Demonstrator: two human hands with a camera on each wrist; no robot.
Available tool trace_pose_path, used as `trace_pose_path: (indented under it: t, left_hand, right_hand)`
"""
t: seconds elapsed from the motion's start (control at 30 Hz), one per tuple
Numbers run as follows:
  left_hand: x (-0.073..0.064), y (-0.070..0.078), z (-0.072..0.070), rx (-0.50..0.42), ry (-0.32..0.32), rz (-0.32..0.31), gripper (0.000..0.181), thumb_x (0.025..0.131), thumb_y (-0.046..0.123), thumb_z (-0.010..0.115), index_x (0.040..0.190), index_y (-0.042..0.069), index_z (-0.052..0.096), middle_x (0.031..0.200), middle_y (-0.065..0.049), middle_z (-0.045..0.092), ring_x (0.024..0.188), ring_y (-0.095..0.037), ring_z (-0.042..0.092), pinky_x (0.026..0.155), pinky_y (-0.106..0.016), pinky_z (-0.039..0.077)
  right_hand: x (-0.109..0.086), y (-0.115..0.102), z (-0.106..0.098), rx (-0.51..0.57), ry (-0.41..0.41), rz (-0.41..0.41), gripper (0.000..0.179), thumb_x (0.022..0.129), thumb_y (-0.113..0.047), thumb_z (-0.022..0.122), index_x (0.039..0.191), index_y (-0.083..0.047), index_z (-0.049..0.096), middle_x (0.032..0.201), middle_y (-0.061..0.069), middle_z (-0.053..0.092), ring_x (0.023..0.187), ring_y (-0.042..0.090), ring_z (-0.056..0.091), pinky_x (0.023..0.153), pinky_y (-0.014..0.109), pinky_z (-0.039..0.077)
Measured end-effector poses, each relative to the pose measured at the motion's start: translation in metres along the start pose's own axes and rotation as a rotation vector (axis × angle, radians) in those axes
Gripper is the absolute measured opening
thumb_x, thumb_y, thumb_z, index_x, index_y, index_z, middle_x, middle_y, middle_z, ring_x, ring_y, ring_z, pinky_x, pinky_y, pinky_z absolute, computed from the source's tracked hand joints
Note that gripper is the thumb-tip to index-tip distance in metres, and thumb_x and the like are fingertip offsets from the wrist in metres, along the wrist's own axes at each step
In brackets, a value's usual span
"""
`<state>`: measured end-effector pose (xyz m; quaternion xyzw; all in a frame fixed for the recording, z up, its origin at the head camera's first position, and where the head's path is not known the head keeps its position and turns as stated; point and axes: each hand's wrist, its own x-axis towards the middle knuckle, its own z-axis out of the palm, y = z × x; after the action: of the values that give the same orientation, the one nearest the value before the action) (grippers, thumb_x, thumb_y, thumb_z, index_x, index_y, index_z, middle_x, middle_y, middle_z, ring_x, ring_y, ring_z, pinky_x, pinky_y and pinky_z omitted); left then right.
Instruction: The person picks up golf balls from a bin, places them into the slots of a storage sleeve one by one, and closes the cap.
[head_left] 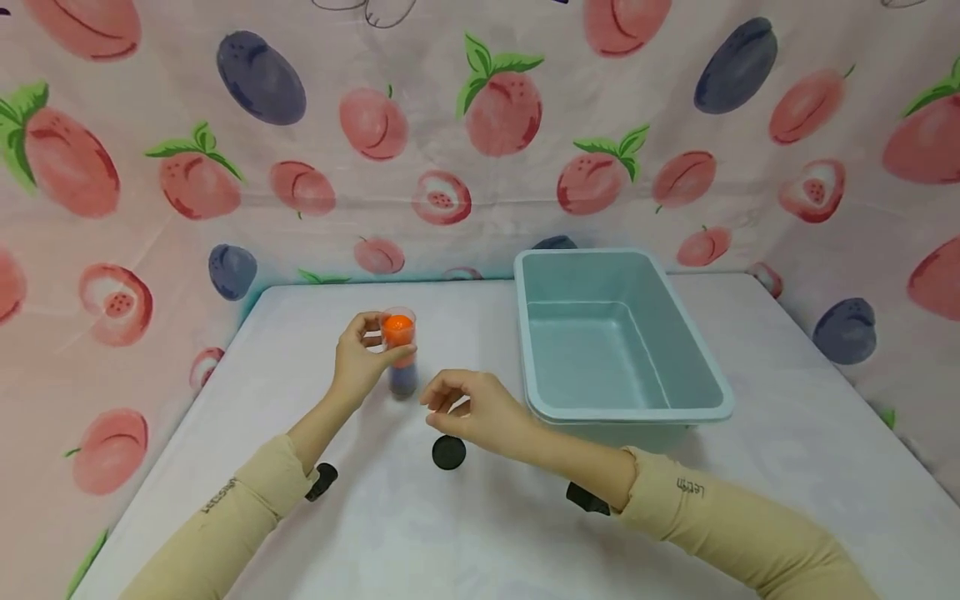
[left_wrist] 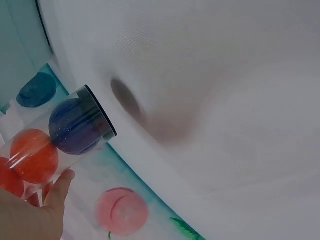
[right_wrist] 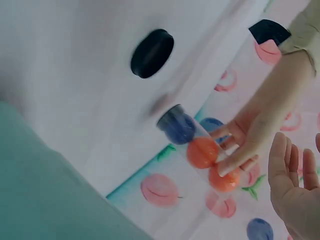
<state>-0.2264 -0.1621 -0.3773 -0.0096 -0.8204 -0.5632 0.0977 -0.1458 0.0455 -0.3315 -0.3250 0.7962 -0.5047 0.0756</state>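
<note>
My left hand (head_left: pixel 358 360) grips a clear tube (head_left: pixel 403 383) around its upper part, thumb on one side and fingers on the other. Stacked inside are a dark blue ball (left_wrist: pixel 75 126) at the base and two orange balls (right_wrist: pixel 202 152) above it. A black cap closes the tube's lower end, and its top is uncovered. To the right of the tube, my right hand (head_left: pixel 483 408) hovers with loosely bent fingers and nothing in them. Just below that hand, a round black lid (head_left: pixel 448 452) lies on the white table.
A pale blue-green plastic basin (head_left: pixel 626 414) stands on the right half of the table (head_left: pixel 465 533), beyond my right forearm. A fruit-print cloth (head_left: pixel 435 125) hangs behind the table and along its sides. Black straps (head_left: pixel 322 482) show under both wrists.
</note>
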Motion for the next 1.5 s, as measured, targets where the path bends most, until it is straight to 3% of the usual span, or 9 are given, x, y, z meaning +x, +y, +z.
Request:
trace_pose_path:
  t: [0.27,0.47,0.63,0.8,1.07,1.23,1.5]
  left_hand:
    - [-0.008,-0.011,-0.013,-0.028,0.057,-0.01,0.053,0.074,0.005,0.079,0.119,0.001,0.051,0.114,-0.01,0.054,0.094,-0.019,0.053,0.071,-0.008,0.048]
    - [-0.011,-0.02,-0.018,-0.047,0.066,-0.033,0.054,0.075,0.005,0.078,0.121,0.001,0.05,0.118,-0.005,0.052,0.096,-0.015,0.05,0.072,-0.008,0.048]
    - [-0.011,-0.022,-0.022,-0.039,0.056,-0.051,0.055,0.078,0.007,0.076,0.124,0.0,0.048,0.121,-0.007,0.051,0.095,-0.011,0.049,0.072,-0.007,0.047]
    - [-0.01,-0.025,-0.024,-0.045,0.051,-0.047,0.054,0.078,0.006,0.076,0.124,0.0,0.047,0.115,-0.003,0.051,0.09,-0.006,0.051,0.072,-0.007,0.048]
    - [-0.013,-0.032,-0.026,-0.062,0.035,-0.039,0.056,0.078,0.004,0.075,0.124,-0.001,0.045,0.115,0.0,0.048,0.091,-0.005,0.049,0.073,-0.008,0.048]
    - [-0.014,-0.034,-0.026,-0.061,0.034,-0.053,0.056,0.078,0.005,0.075,0.124,0.0,0.044,0.115,0.0,0.048,0.093,-0.008,0.049,0.072,-0.008,0.048]
    - [-0.014,-0.033,-0.025,-0.051,0.036,-0.025,0.054,0.078,0.007,0.076,0.12,-0.001,0.043,0.113,0.0,0.047,0.091,-0.005,0.05,0.072,-0.008,0.048]
  right_hand:
    - [0.0,0.018,0.018,-0.179,-0.118,-0.003,0.021,0.084,-0.006,0.068,0.104,-0.003,0.062,0.1,0.007,0.065,0.089,0.021,0.06,0.077,0.019,0.052]
    - [0.0,0.032,0.025,-0.202,-0.182,0.066,0.025,0.083,-0.007,0.069,0.107,-0.001,0.063,0.107,0.013,0.065,0.095,0.029,0.059,0.079,0.03,0.055]
    - [0.003,0.046,0.031,-0.261,-0.198,0.138,0.032,0.083,-0.01,0.07,0.113,-0.003,0.062,0.112,0.01,0.064,0.101,0.028,0.059,0.082,0.027,0.051]
    - [0.006,0.054,0.034,-0.362,-0.215,0.182,0.041,0.082,-0.011,0.072,0.12,-0.004,0.058,0.119,0.009,0.061,0.11,0.025,0.057,0.091,0.03,0.049]
    - [0.004,0.059,0.037,-0.505,-0.263,0.168,0.042,0.078,-0.014,0.076,0.117,-0.007,0.06,0.107,0.006,0.06,0.097,0.021,0.058,0.085,0.027,0.049]
    - [0.006,0.059,0.04,-0.554,-0.281,0.203,0.044,0.077,-0.014,0.078,0.117,-0.009,0.061,0.104,0.005,0.058,0.099,0.023,0.057,0.084,0.026,0.048]
    - [0.01,0.061,0.044,-0.652,-0.312,0.209,0.043,0.075,-0.015,0.079,0.114,-0.011,0.062,0.105,0.006,0.059,0.096,0.021,0.055,0.078,0.024,0.048]
